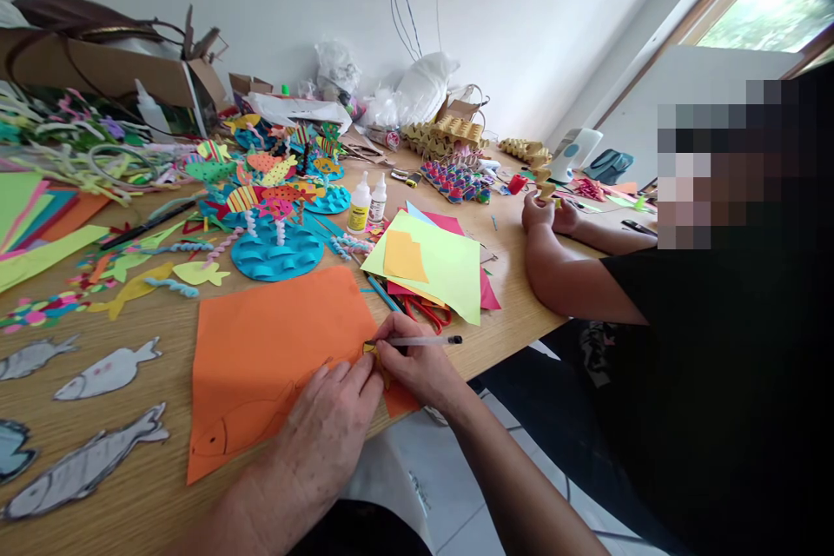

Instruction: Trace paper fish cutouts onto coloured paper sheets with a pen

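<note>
Work on the orange sheet (274,321) looks partly done: a fish outline (244,426) lies to the left of the left hand (335,417), complete at head and body, while its tail end runs close to those fingers. It remains uncut. A second shape appears to be in progress under the fingertips, though the hands hide most of it, so I can't tell how much is drawn.

The sheet lies flat beneath both hands, plain and bright, with thin dark lines and an eye mark on the fish. The left hand is spread flat, its fingertips pressing beside a small yellow piece (369,348). The right hand (417,360) pinches a pen (423,340), its tip at that piece. Red scissors (438,313) lie just beyond the right hand; grey-white paper fish (108,372) rest well left of the left hand.
</note>
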Demonstrator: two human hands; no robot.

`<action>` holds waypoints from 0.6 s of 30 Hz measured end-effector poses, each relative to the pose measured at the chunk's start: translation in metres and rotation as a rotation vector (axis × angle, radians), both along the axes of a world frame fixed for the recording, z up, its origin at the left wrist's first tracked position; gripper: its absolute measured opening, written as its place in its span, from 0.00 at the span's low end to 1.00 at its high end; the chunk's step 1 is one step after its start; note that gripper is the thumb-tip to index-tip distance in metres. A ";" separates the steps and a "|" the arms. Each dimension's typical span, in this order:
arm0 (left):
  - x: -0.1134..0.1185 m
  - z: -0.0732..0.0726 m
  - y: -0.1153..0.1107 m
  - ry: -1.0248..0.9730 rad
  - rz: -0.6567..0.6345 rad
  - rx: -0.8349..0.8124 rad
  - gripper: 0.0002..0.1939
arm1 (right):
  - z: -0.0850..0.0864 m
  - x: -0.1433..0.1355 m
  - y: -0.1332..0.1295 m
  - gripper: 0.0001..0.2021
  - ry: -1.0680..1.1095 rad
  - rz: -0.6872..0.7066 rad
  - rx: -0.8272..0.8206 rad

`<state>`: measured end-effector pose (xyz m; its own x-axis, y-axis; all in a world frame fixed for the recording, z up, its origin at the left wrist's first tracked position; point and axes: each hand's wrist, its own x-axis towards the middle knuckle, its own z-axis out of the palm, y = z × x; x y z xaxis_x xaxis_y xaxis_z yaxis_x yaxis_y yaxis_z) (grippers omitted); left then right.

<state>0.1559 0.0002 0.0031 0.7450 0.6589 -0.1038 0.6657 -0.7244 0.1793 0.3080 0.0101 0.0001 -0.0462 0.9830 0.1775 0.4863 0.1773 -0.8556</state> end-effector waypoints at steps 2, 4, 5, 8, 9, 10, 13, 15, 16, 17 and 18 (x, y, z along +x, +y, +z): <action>0.000 0.000 0.000 0.004 -0.001 -0.001 0.22 | 0.000 0.000 0.000 0.05 -0.004 -0.005 0.008; 0.000 -0.001 0.000 0.002 -0.002 0.007 0.22 | 0.000 0.000 0.000 0.05 -0.003 -0.009 0.013; 0.000 -0.001 -0.001 -0.002 -0.002 0.014 0.22 | 0.000 0.000 0.000 0.05 -0.002 -0.010 0.013; 0.000 -0.002 -0.001 -0.006 0.001 0.018 0.21 | -0.001 0.000 0.001 0.06 -0.002 -0.019 0.016; 0.000 -0.001 -0.001 -0.003 0.001 0.015 0.21 | -0.001 0.000 0.001 0.06 -0.004 -0.021 0.017; 0.000 0.000 -0.001 0.001 0.001 0.011 0.21 | -0.002 0.000 0.001 0.06 -0.004 -0.023 0.018; 0.001 0.002 -0.001 0.015 -0.001 0.007 0.21 | -0.002 0.000 0.001 0.06 0.003 -0.027 0.025; 0.002 0.004 -0.001 0.021 0.009 0.013 0.21 | -0.003 0.000 0.001 0.05 0.015 -0.027 0.023; 0.002 0.004 -0.001 0.022 0.017 0.020 0.21 | -0.003 0.001 0.002 0.05 0.018 -0.026 0.020; 0.002 0.003 -0.001 0.022 0.023 0.025 0.22 | -0.003 0.001 0.002 0.05 0.020 -0.027 0.017; 0.003 0.003 -0.001 0.023 0.026 0.028 0.22 | -0.003 0.001 0.002 0.05 0.020 -0.027 0.013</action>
<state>0.1585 -0.0011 0.0061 0.7254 0.6807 -0.1021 0.6878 -0.7116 0.1433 0.3087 0.0118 -0.0033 -0.0157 0.9815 0.1908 0.4737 0.1753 -0.8631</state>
